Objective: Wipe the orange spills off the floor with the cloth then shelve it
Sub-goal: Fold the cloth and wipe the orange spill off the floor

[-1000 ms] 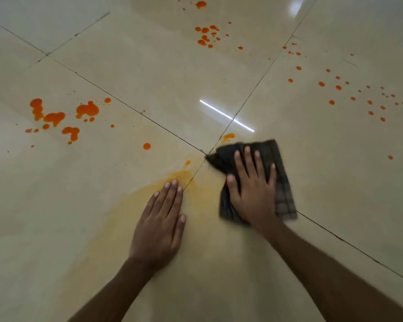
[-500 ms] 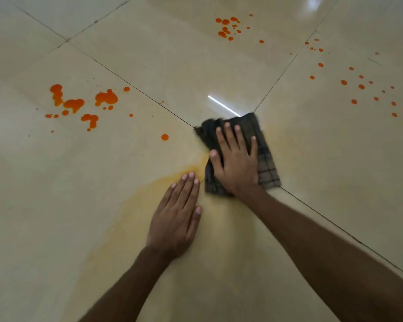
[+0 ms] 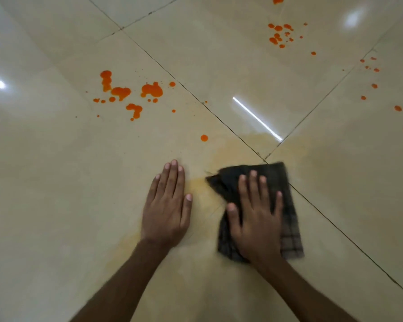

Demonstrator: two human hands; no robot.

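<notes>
**Head view.** The right hand [image 3: 256, 219], fingers straight and spread, presses flat on the dark checked cloth [image 3: 291, 238]. The cloth lies on the glossy tiled floor [image 3: 68, 217], its far edge just touching the four-tile junction [image 3: 265, 159]. Half a second earlier it covered that junction; it now sits nearer the person, level with the left hand [image 3: 165, 210]. That hand lies flat on bare tile, fingers together, holding nothing (it has shifted leftward). A pale yellow film [image 3: 230, 152] surrounds the junction. The orange spills [image 3: 135, 94] lie further out, a single drop [image 3: 204, 137] nearest.
</notes>
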